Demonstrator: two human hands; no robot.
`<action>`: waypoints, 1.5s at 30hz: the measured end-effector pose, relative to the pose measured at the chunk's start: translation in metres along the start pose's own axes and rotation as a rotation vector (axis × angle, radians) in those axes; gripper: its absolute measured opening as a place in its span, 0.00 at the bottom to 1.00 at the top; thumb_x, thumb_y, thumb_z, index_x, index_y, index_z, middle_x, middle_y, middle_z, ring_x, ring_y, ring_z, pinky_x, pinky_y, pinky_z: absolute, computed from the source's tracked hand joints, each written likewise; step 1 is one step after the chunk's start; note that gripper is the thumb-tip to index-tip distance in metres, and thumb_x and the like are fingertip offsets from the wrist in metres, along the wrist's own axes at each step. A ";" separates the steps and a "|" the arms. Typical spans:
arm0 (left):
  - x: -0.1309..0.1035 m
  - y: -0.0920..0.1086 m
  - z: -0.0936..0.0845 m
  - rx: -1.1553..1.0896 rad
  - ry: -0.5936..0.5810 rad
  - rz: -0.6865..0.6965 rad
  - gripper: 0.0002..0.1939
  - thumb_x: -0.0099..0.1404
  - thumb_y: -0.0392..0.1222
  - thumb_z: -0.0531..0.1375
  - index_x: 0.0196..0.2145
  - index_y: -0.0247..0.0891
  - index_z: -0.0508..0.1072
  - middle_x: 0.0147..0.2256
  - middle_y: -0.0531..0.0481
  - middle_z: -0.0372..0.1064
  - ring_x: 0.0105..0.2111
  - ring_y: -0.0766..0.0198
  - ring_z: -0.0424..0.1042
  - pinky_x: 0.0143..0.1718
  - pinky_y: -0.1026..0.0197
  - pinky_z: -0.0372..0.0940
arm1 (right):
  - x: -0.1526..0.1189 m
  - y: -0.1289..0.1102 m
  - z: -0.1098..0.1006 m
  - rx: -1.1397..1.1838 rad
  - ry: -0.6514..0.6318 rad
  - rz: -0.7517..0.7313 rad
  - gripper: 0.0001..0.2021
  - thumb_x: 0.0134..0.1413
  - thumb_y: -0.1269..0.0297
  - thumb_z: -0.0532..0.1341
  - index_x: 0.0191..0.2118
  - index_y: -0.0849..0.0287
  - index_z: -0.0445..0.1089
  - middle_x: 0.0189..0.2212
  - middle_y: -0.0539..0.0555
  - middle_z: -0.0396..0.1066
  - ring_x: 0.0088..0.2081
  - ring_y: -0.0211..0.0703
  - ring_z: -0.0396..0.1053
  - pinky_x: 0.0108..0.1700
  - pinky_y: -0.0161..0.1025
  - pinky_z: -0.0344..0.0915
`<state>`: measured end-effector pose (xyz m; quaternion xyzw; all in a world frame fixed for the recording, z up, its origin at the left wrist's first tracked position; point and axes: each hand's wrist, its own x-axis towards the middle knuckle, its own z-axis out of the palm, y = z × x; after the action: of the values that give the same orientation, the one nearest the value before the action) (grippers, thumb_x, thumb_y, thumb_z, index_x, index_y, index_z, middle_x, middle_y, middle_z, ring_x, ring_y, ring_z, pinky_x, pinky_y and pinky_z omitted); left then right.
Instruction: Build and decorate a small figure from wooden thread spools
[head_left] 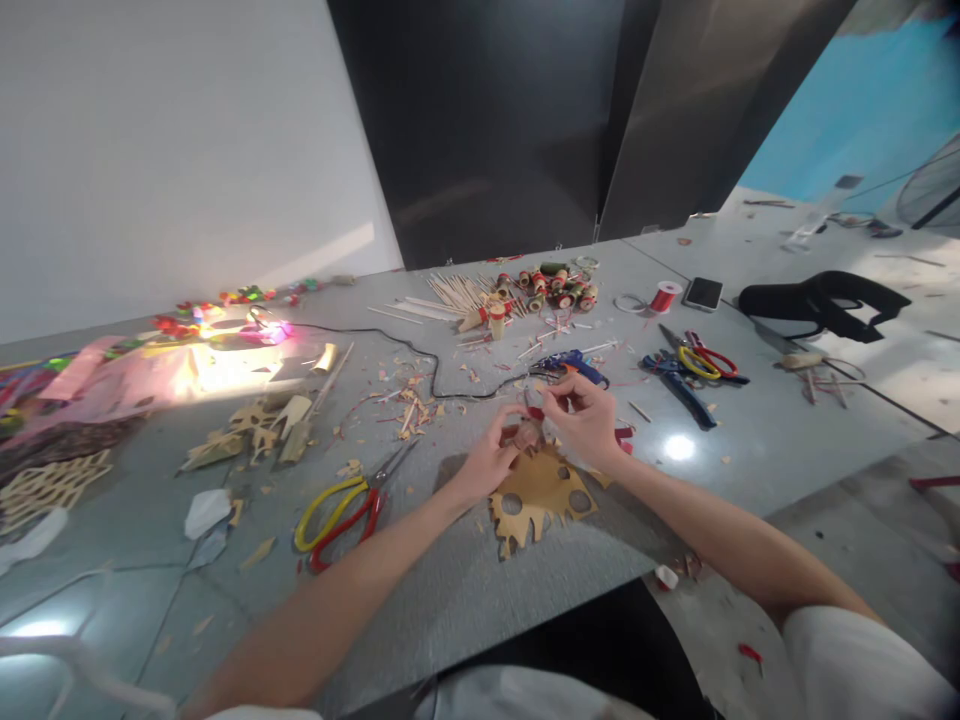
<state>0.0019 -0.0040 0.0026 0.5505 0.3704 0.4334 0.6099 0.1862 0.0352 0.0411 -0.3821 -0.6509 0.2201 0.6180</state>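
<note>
A: Where do we find the two hands?

B: We see them close together over a grey counter [465,600]. The left hand [491,460] curls its fingers around a small round brownish piece [529,437] with a touch of red at its top. The right hand [589,415] comes in from the other side, thumb and forefinger brought together by the red part. We cannot tell whether those fingers grip anything; the detail is too small and blurred.

A: And what is beneath the piece?

B: We see it at the far edge of a flat brown sheet [536,478] with round holes and a jagged near edge. We cannot tell whether they touch.

A: How do we handle this well?

B: In our judgement, we let the left fingers steady the piece lightly and leave the fine adjusting to the right. We move slowly, because something so small could slip or be crushed.

A: Anything nearby to mind?

B: Just beyond the right hand lies a blue tool that looks like a glue gun [589,371], on a black cord [436,365]. We should avoid brushing it or snagging the cord.
</note>
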 end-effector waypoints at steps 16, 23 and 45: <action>0.000 0.003 0.003 -0.117 0.245 0.076 0.41 0.65 0.62 0.71 0.62 0.49 0.53 0.36 0.59 0.65 0.18 0.74 0.58 0.18 0.67 0.54 | 0.005 0.014 -0.013 -0.374 -0.243 -0.557 0.06 0.66 0.73 0.64 0.37 0.55 0.71 0.34 0.54 0.74 0.34 0.42 0.71 0.37 0.40 0.70; 0.001 -0.002 0.002 -0.031 0.221 0.043 0.45 0.70 0.68 0.64 0.71 0.47 0.48 0.26 0.64 0.54 0.19 0.71 0.54 0.23 0.66 0.52 | 0.005 0.007 -0.020 -0.655 -0.480 -0.827 0.07 0.72 0.73 0.59 0.42 0.57 0.72 0.35 0.56 0.72 0.38 0.47 0.70 0.44 0.47 0.70; 0.007 -0.001 0.000 -0.207 0.167 0.151 0.42 0.62 0.58 0.75 0.64 0.44 0.58 0.39 0.54 0.69 0.35 0.64 0.73 0.43 0.58 0.70 | 0.000 0.006 -0.017 -0.712 -0.533 -0.890 0.09 0.74 0.72 0.57 0.41 0.60 0.73 0.36 0.59 0.72 0.39 0.49 0.68 0.44 0.47 0.66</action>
<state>0.0043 0.0029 0.0018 0.4732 0.3306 0.5581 0.5961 0.2041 0.0358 0.0390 -0.1888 -0.9127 -0.2004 0.3018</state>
